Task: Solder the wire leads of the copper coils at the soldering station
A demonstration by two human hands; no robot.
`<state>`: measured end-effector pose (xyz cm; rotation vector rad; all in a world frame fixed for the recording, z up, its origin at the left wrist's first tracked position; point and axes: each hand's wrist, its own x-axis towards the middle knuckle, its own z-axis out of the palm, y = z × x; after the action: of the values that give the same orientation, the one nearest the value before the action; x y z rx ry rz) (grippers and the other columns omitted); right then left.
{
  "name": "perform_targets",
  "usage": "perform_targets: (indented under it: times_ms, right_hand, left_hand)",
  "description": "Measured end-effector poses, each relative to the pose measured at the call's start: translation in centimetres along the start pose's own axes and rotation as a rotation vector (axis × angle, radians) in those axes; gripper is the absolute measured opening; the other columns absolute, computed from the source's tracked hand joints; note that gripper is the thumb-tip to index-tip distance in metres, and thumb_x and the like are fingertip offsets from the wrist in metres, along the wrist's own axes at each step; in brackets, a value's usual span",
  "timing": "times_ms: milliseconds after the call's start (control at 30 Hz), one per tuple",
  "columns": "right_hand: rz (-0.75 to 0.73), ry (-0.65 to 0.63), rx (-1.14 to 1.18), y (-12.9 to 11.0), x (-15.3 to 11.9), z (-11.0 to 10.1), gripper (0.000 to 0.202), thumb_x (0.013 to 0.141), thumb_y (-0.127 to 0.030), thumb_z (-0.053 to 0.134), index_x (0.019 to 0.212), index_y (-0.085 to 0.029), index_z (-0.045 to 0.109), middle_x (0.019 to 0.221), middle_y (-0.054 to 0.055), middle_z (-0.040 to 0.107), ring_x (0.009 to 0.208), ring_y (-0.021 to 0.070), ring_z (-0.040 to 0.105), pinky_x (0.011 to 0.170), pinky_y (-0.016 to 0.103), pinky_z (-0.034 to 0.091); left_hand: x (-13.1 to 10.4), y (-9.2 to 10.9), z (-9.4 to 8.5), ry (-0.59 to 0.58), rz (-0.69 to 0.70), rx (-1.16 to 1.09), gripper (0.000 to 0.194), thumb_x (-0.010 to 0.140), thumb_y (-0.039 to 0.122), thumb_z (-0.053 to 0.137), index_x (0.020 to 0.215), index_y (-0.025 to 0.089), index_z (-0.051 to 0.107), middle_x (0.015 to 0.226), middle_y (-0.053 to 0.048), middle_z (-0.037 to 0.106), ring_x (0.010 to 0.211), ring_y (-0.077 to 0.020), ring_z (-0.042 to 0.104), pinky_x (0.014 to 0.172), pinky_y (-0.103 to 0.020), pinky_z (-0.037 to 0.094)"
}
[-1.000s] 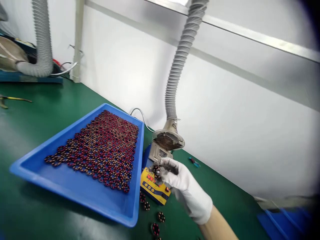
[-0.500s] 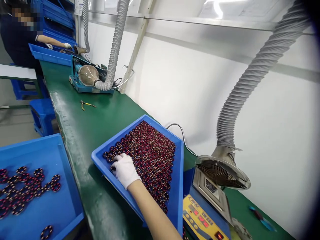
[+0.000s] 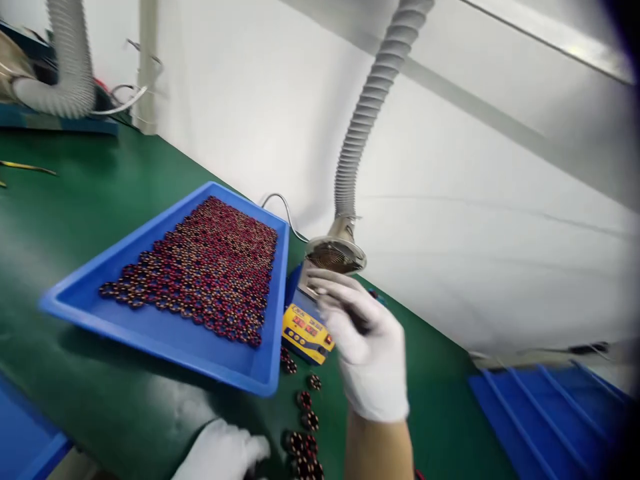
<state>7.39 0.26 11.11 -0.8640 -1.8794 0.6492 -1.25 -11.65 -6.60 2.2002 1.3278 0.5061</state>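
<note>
My right hand (image 3: 373, 353), in a white glove, is raised in front of a blue bench unit with a yellow control panel (image 3: 306, 331). Its thumb and fingers come together in a pinch; blur hides what is between them. Low in the picture, my left hand (image 3: 223, 452), also gloved, has its fingers curled over the green bench beside several small ring-shaped coils (image 3: 303, 450). A dark bit shows under its fingertips, too little to name. To the left, a blue tray (image 3: 175, 343) holds densely packed rows of red, black and copper coloured ring coils (image 3: 210, 270).
A round metal fume hood (image 3: 336, 255) on a grey ribbed hose (image 3: 367, 107) hangs above the unit. Another hose (image 3: 70, 60) and machine stand at far left, near yellow-handled pliers (image 3: 27, 167). Blue ribbed plastic (image 3: 545, 420) lies at right; a blue tray corner (image 3: 30, 433) at lower left.
The view has swung right. The gloved hand that was in the tray of ring coils is out of it. Both hands now show, one by the yellow-panelled unit, one at the bottom.
</note>
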Motion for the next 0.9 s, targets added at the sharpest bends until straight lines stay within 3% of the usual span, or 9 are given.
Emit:
perform_targets:
  times_ms: [67, 167, 333, 433, 500, 567, 633, 733, 900]
  right_hand:
    - [0.078, 0.258, 0.149, -0.4, -2.7, -2.6, 0.019, 0.080, -0.018, 0.059, 0.089, -0.033, 0.067, 0.097, -0.002, 0.067, 0.098, 0.0181, 0.058, 0.089, 0.036, 0.044]
    - [0.034, 0.490, 0.259, -0.7, -6.0, -4.7, 0.016, 0.079, -0.023, 0.062, 0.089, -0.033, 0.069, 0.092, -0.003, 0.069, 0.092, 0.0175, 0.060, 0.089, 0.036, 0.044]
    - [-0.048, 0.529, 0.248, -0.5, -7.6, -7.1, 0.011, 0.079, -0.031, 0.063, 0.085, -0.031, 0.071, 0.083, 0.000, 0.068, 0.083, 0.0202, 0.062, 0.079, 0.037, 0.050]
    - [-0.002, 0.502, 0.272, 0.6, -7.6, -8.7, 0.010, 0.079, -0.031, 0.062, 0.083, -0.033, 0.071, 0.081, 0.002, 0.068, 0.082, 0.0222, 0.062, 0.075, 0.039, 0.052]
    - [0.069, 0.468, 0.283, 1.7, -7.6, -9.6, 0.009, 0.079, -0.029, 0.063, 0.082, -0.032, 0.071, 0.087, 0.003, 0.068, 0.087, 0.0228, 0.062, 0.072, 0.036, 0.053]
    - [0.164, 0.435, 0.282, 2.8, -7.4, -10.2, 0.009, 0.078, -0.027, 0.064, 0.084, -0.030, 0.070, 0.091, 0.004, 0.069, 0.088, 0.0216, 0.063, 0.071, 0.032, 0.053]
    - [0.290, 0.360, 0.320, 3.9, -7.0, -10.2, 0.009, 0.077, -0.030, 0.064, 0.085, -0.026, 0.069, 0.088, 0.004, 0.069, 0.081, 0.0195, 0.064, 0.071, 0.029, 0.052]
    - [0.412, 0.312, 0.519, 5.8, -6.2, -9.2, 0.016, 0.073, -0.037, 0.067, 0.082, -0.024, 0.066, 0.078, 0.003, 0.069, 0.070, 0.0170, 0.063, 0.067, 0.027, 0.052]
    - [0.337, 0.419, 0.894, 9.6, -5.6, -7.5, 0.032, 0.056, -0.046, 0.078, 0.077, -0.025, 0.064, 0.075, 0.004, 0.068, 0.066, 0.0201, 0.064, 0.067, 0.033, 0.052]
  left_hand:
    - [1.7, 0.6, 0.0, -0.034, -0.028, 0.044, 0.027, 0.080, 0.026, 0.059, 0.106, 0.019, 0.056, 0.088, -0.004, 0.064, 0.074, -0.0179, 0.060, 0.065, -0.033, 0.047]
    - [4.1, 2.0, 0.2, -0.086, 0.007, 0.130, 0.037, 0.072, 0.012, 0.059, 0.106, 0.027, 0.055, 0.108, -0.005, 0.062, 0.081, -0.0216, 0.061, 0.068, -0.035, 0.046]
    - [6.0, 3.8, 2.3, -0.156, 0.062, 0.327, 0.032, 0.073, 0.006, 0.057, 0.102, 0.018, 0.061, 0.119, -0.015, 0.058, 0.089, -0.0308, 0.060, 0.069, -0.044, 0.045]
    - [6.6, 4.6, 1.8, -0.113, 0.112, 0.424, 0.026, 0.078, 0.003, 0.050, 0.099, 0.014, 0.062, 0.121, -0.015, 0.058, 0.092, -0.0296, 0.060, 0.069, -0.042, 0.045]
    - [7.4, 5.5, -0.5, 0.082, 0.233, 0.468, 0.024, 0.079, 0.005, 0.050, 0.096, 0.015, 0.062, 0.116, -0.011, 0.062, 0.088, -0.0253, 0.060, 0.068, -0.038, 0.045]
    - [8.7, 6.8, -3.8, 0.466, 0.394, 0.458, 0.022, 0.082, 0.005, 0.044, 0.096, 0.015, 0.059, 0.108, -0.006, 0.065, 0.093, -0.0213, 0.057, 0.073, -0.035, 0.043]
    - [10.3, 8.1, -6.9, 0.750, 0.450, 0.429, 0.023, 0.084, 0.004, 0.043, 0.097, 0.017, 0.057, 0.107, -0.004, 0.063, 0.102, -0.0206, 0.051, 0.079, -0.035, 0.040]
    - [12.5, 9.2, -9.5, 0.924, 0.465, 0.462, 0.025, 0.081, 0.003, 0.048, 0.097, 0.020, 0.057, 0.114, -0.005, 0.054, 0.111, -0.0236, 0.044, 0.083, -0.038, 0.038]
    - [14.9, 8.4, -8.7, 1.052, 0.426, 0.191, 0.032, 0.076, 0.008, 0.056, 0.105, 0.021, 0.051, 0.119, -0.007, 0.046, 0.111, -0.0207, 0.046, 0.090, -0.037, 0.043]
